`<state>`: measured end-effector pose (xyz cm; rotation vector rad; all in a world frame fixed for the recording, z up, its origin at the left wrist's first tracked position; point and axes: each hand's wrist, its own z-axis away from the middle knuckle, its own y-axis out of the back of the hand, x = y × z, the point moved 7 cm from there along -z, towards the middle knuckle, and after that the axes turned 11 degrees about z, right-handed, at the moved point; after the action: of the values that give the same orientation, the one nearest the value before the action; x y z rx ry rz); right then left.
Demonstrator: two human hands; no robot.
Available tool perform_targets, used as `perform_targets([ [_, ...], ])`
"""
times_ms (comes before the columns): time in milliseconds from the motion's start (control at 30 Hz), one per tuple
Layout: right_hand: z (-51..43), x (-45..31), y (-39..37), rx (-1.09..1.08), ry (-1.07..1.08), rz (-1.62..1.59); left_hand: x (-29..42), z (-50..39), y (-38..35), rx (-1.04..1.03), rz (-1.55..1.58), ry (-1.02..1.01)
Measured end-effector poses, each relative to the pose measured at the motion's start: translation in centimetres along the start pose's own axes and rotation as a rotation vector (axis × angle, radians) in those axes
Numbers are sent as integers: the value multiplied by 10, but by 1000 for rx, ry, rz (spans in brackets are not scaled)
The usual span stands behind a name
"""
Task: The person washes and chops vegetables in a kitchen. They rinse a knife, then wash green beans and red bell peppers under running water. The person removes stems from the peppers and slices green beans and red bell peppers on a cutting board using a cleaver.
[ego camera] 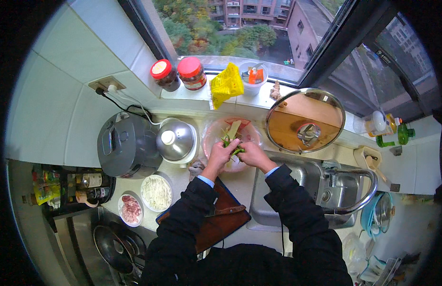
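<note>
Both my hands meet over a pink basin [208, 144] lined with a clear plastic bag, which stands on the counter below the windowsill. My left hand [221, 154] grips green peppers [226, 140], some poking out past the fingers. Close against it, my right hand [252, 154] pinches another green piece [238, 151], probably a pepper too. Pale peelings [234, 129] and other scraps lie in the basin, partly hidden by my hands. Below my forearms is a reddish-brown cutting board [213, 234], with a knife [230, 210] lying across it.
Left stand a rice cooker [126, 143], a small metal-lidded pot [175, 141], a bowl of white shreds [156, 193], a bowl of raw meat [130, 210] and a wok [111, 246]. Right are a steel sink [289, 189], its faucet [371, 180] and a leaning glass lid [306, 114]. Jars [191, 73] line the sill.
</note>
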<state>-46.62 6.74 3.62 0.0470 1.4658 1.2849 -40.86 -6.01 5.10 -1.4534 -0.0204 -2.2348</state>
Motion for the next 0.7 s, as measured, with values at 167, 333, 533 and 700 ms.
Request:
perform_targets([
  [167, 12, -5, 10, -90, -80, -396, -1, -2, 0, -69, 103, 90],
  [333, 20, -7, 16, -151, -150, -640, -10, -4, -3, -107, 213, 67],
  [533, 21, -5, 9, -116, -290, -810, 8, -1, -4, -105, -63, -247],
  [700, 13, 0, 8, 2, -321, -493, 34, 19, -11, -51, -586, -765],
])
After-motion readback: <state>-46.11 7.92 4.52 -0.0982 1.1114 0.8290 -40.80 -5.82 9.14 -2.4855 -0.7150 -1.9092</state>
